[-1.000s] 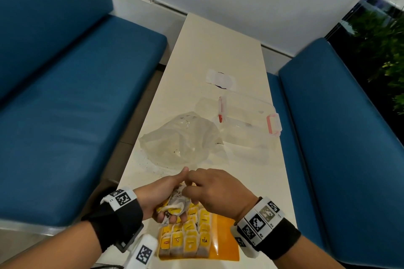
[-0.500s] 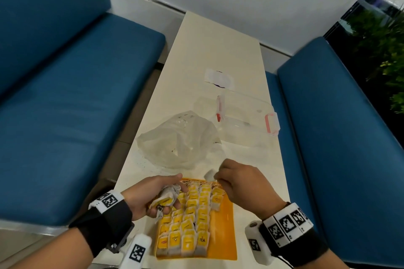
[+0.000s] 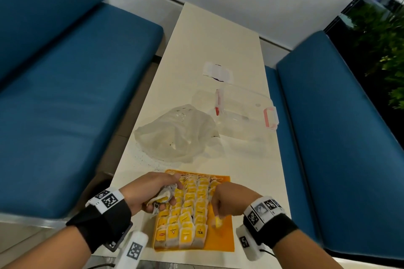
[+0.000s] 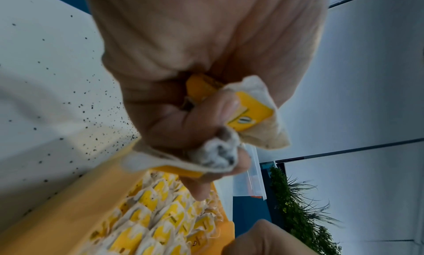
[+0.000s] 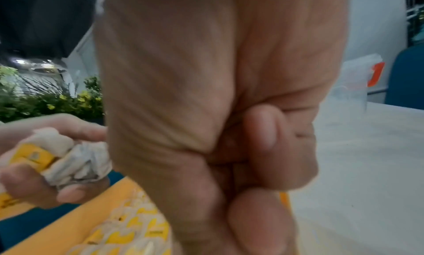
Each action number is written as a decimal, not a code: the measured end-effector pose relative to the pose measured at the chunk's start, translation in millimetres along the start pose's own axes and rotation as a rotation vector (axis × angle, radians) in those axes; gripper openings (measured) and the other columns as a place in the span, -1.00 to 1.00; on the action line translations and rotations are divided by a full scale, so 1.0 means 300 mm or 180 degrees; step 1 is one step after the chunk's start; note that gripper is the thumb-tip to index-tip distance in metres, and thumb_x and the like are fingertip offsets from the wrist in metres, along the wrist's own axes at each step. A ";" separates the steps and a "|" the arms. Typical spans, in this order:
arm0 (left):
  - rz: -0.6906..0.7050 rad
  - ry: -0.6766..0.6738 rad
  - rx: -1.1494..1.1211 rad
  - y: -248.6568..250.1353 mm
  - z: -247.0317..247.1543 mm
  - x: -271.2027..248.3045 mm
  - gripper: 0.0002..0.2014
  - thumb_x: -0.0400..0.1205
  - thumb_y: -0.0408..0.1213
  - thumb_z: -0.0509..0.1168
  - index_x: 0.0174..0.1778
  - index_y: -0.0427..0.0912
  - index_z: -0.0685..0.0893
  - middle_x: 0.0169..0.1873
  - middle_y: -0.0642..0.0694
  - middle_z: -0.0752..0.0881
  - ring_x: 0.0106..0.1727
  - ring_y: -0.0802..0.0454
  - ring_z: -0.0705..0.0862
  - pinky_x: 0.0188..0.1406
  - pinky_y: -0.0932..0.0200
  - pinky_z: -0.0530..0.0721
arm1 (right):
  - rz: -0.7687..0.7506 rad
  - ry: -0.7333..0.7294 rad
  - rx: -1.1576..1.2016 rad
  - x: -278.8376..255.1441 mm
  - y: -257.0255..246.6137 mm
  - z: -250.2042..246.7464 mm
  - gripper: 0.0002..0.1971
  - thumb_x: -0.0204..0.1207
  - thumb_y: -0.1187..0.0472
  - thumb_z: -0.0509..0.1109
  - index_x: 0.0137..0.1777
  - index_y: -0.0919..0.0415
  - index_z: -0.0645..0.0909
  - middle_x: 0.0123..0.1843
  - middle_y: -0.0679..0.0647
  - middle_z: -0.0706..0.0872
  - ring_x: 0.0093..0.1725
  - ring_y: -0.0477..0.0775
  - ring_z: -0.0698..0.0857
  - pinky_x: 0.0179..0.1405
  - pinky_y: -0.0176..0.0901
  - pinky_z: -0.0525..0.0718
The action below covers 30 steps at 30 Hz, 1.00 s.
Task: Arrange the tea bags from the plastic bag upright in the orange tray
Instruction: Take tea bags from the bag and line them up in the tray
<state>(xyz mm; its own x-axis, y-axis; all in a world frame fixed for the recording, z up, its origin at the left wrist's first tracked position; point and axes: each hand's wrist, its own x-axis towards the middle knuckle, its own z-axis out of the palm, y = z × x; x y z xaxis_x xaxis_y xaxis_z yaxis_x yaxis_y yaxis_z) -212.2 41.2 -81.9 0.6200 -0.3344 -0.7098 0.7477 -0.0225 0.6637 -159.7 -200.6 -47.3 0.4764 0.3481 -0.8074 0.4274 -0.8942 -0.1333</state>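
The orange tray [image 3: 222,244] lies at the table's near end, with rows of yellow-tagged tea bags [image 3: 188,218] standing upright in its left and middle parts. My left hand [image 3: 167,197] hovers over the tray's left edge and grips a crumpled bunch of tea bags [image 4: 252,113]. My right hand [image 3: 216,217] is over the tray's bare right strip and pinches one tea bag [image 3: 216,223], which hangs below the fingertips. In the right wrist view my curled fingers [image 5: 259,132] hide that bag. The clear plastic bag [image 3: 177,135] lies slack beyond the tray.
A clear lidded box [image 3: 244,113] with pink latches stands behind the bag, and a white paper slip [image 3: 216,71] lies farther back. Dark tea crumbs [image 3: 144,157] dot the table near its left edge. Blue benches [image 3: 65,105] flank the narrow table.
My right hand left the bunch in my left hand with a single tea bag and moved right and nearer, down over the tray's right strip. My left hand shifted slightly left, still holding the bunch.
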 end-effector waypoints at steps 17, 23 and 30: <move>-0.0036 -0.0037 0.0044 -0.003 -0.012 -0.005 -0.58 0.73 0.14 0.22 0.12 -0.15 0.76 -0.24 -0.21 0.77 -0.51 0.03 0.56 -0.66 0.33 0.27 | 0.0986 0.1081 0.0041 0.072 -0.040 0.058 -0.68 0.53 0.39 0.22 -0.37 0.09 0.23 -0.09 0.13 0.60 0.12 0.25 0.71 -0.17 -0.15 0.43; -0.0102 -0.0069 -0.0118 0.003 -0.016 -0.007 -0.44 0.72 0.25 0.15 0.16 -0.20 0.77 -0.23 -0.26 0.76 -0.51 0.02 0.56 -0.71 0.34 0.30 | 0.1031 0.1081 -0.0006 0.065 -0.068 0.044 -0.90 0.55 0.35 0.26 -0.03 0.15 0.51 0.20 0.22 0.68 0.16 0.21 0.71 -0.12 -0.17 0.51; -0.0164 -0.0108 -0.0348 0.028 -0.011 0.001 -0.29 0.69 0.37 0.04 0.14 -0.23 0.78 -0.20 -0.30 0.76 -0.47 -0.04 0.59 -0.63 0.34 0.30 | 0.0342 0.2072 0.0371 -0.018 -0.111 -0.024 -0.71 0.59 0.05 0.32 0.29 0.00 0.59 0.20 -0.04 0.67 0.09 0.05 0.72 0.01 -0.06 0.68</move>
<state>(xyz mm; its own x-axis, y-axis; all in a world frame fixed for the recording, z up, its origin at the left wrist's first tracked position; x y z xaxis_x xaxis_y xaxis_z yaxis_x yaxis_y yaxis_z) -204.9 43.9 -77.3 0.5731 -0.3670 -0.7327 0.8009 0.0617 0.5956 -171.0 -170.7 -34.3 0.8936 0.3216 -0.3130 0.2833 -0.9452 -0.1624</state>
